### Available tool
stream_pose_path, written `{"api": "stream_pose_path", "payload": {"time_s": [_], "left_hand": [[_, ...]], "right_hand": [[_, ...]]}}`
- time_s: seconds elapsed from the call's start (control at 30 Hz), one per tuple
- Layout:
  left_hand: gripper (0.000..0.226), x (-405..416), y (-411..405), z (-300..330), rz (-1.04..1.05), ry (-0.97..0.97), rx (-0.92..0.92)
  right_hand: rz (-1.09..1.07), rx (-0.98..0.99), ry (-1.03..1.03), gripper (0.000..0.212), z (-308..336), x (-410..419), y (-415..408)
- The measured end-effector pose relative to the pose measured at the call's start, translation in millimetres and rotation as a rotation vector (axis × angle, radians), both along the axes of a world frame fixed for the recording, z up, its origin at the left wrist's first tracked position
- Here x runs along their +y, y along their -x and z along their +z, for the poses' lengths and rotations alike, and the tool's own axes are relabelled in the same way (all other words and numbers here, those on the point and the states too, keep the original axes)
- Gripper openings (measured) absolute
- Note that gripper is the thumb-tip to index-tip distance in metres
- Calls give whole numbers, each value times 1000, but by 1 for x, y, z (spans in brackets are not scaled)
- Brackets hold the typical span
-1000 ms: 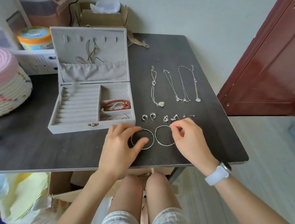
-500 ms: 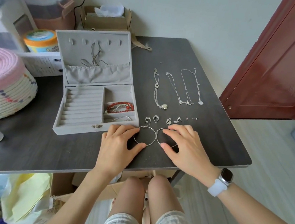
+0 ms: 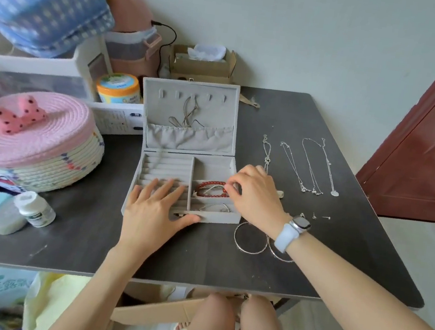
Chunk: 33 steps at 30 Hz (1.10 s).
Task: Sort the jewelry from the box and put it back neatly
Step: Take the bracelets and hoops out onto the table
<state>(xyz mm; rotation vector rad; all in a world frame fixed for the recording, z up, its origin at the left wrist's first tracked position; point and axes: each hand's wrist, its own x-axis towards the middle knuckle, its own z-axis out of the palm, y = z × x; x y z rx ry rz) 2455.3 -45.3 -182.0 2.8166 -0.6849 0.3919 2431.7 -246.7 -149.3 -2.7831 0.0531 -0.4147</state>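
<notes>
A grey jewelry box [image 3: 186,144] stands with its lid up on the dark table [image 3: 199,261]. My left hand [image 3: 155,208] lies flat with spread fingers on the box's ring rolls and front edge. My right hand [image 3: 255,195] reaches into the middle right compartment, its fingertips pinched at a red bead bracelet [image 3: 209,188]. A silver bangle [image 3: 212,206] lies in the compartment below. Two silver hoops [image 3: 251,239] rest on the table under my right wrist. Several silver necklaces [image 3: 306,165] lie in a row to the right, with small studs [image 3: 319,216] near them.
A pink-lidded woven basket [image 3: 30,139] sits at the left, with a white pill bottle [image 3: 35,209] and teal cases in front. A yellow-lidded jar [image 3: 119,88], a white organizer and a cardboard box stand behind. A red door [image 3: 433,136] is at the right.
Both hands left the two hoops. My left hand moved onto the box and my right hand reached into its compartment at the red bracelet. The camera view shifted left.
</notes>
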Motion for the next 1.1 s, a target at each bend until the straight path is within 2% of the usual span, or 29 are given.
{"api": "stream_pose_path", "payload": {"time_s": [0.17,0.37,0.43,0.57,0.67,0.73,0.8,0.87,0.93,1.1], "left_hand": [[85,4,-8,-2,-6,14,6],[84,4,-10,-7,-11,9,0],[84,4,-10,-6,-8,8,10],[88,4,-6,-1,-11,18,71],[94,2,-5,7,-5,91,177],[84,-3,-6,13,13,240,260],[53,-14,-8,18,30,373,240],[24,-29,-15,22,53,426,190],[15,-45,-23,28,43,371,196],[15,-74,-37,37,57,74,258]], "right_hand": [[-103,215,195,26,9,11,-36],[18,167,291,16,2,10,-41],[75,140,214,15,3,5,-38],[167,15,-114,11,18,-6,-29],[133,-266,-362,10,32,-9,-22],[57,-436,-490,8,39,-13,-17],[16,-474,-528,7,41,-17,-11],[14,-446,-515,7,38,-22,-6],[8,-421,-510,5,33,-28,1],[-39,-420,-518,4,30,-48,19]]}}
